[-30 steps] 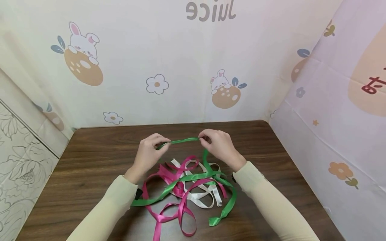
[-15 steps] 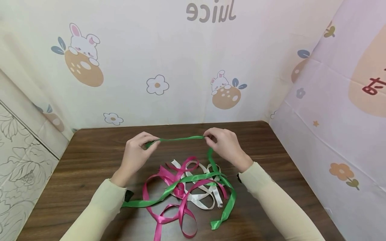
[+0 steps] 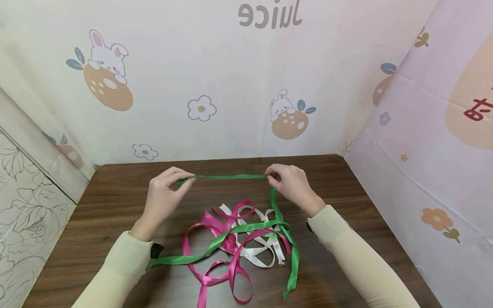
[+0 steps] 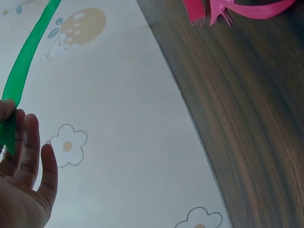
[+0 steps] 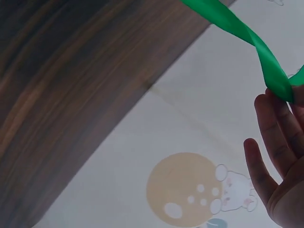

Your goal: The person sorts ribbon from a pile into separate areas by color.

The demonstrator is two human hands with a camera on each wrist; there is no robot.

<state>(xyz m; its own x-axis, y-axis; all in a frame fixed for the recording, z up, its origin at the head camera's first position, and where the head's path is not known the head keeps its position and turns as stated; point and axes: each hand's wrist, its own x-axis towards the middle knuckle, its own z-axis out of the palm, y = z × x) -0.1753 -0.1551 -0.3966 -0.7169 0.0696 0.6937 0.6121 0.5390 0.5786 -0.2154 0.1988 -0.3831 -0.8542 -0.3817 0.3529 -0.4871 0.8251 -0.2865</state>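
A green satin ribbon point(image 3: 231, 176) stretches nearly level between both hands, above the far part of the table. My left hand point(image 3: 161, 196) pinches it near one end between thumb and fingers; a short green tail point(image 4: 7, 138) sticks out past the thumb in the left wrist view. My right hand point(image 3: 294, 186) pinches the same ribbon farther along, and from there it drops, twisted point(image 5: 270, 69), to the loose pile. Under and among its green coils lie a pink ribbon point(image 3: 206, 280) in loops and a white ribbon point(image 3: 256, 260), tangled together.
The dark wood table point(image 3: 111, 201) reaches back to a pale printed cloth point(image 3: 231, 64) with rabbits and flowers. Another cloth point(image 3: 420, 141) hangs along the right side. A dark wrist strap point(image 3: 156, 250) shows at the left sleeve.
My hands have moved apart, the left one farther to the left, the right one slightly right. The green span between them has lengthened, and its loose end near the front has shifted right.
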